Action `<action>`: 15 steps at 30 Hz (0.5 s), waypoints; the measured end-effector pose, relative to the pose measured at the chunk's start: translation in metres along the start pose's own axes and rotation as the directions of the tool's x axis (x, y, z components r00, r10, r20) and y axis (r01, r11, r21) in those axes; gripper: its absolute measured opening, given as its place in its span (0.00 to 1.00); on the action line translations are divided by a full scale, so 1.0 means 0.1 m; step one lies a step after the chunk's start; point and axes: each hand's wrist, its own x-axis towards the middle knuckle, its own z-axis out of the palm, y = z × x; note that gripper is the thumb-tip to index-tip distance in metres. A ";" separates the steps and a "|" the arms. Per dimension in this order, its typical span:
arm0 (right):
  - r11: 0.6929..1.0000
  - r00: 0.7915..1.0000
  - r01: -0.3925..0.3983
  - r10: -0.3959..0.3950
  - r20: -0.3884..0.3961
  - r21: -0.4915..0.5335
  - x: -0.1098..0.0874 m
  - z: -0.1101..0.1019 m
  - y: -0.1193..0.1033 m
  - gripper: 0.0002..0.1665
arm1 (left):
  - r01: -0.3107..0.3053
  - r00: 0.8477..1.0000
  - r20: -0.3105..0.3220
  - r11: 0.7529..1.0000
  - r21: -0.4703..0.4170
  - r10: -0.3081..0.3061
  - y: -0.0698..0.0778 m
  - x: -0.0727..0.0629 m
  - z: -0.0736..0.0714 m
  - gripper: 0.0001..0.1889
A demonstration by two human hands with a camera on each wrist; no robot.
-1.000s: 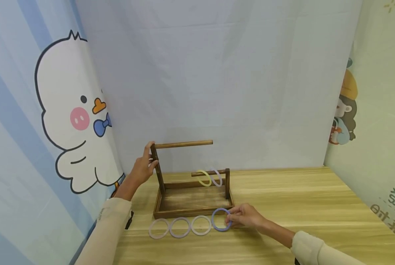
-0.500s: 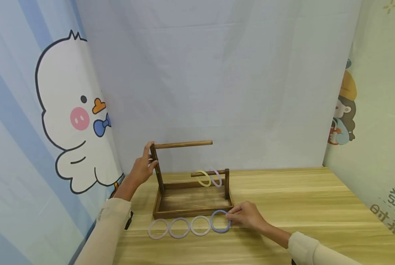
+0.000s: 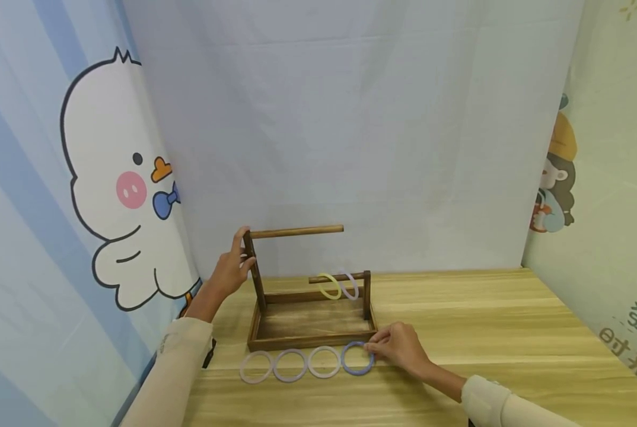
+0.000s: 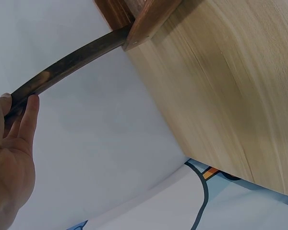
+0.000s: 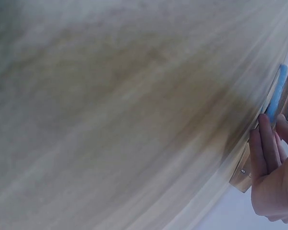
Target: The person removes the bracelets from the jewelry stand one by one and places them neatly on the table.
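Note:
My left hand holds the top of the tall post of a dark wooden rack; the left wrist view shows fingers and thumb on either side of the post. At the rack's front right corner, my right hand pinches the right edge of a blue ring, which lies about flat on the table. Left of it in a row are a white ring, a purple ring and a pale pinkish ring. A yellow ring and a lilac ring hang on the rack's lower bar.
The rack's upper bar points right, with nothing hung on it. Its tray base stands just behind the row of rings. A grey-white curtain hangs behind the wood-grain table, with printed curtains at both sides.
The blue ring, earlier a little raised and tilted, has come down level with the row under my right fingers. My left hand stays on the post.

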 end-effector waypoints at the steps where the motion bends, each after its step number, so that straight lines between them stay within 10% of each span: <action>1: 1.000 1.000 0.003 -0.003 -0.010 -0.024 0.00 0.00 0.00 0.05 | -0.001 1.000 0.000 1.000 -0.004 0.001 0.00 0.00 0.00 0.40; 15: 0.998 0.999 -0.008 0.005 -0.045 -0.067 -0.01 -0.02 0.01 0.09 | 0.003 1.000 0.005 1.000 0.000 -0.003 -0.02 0.01 0.01 0.40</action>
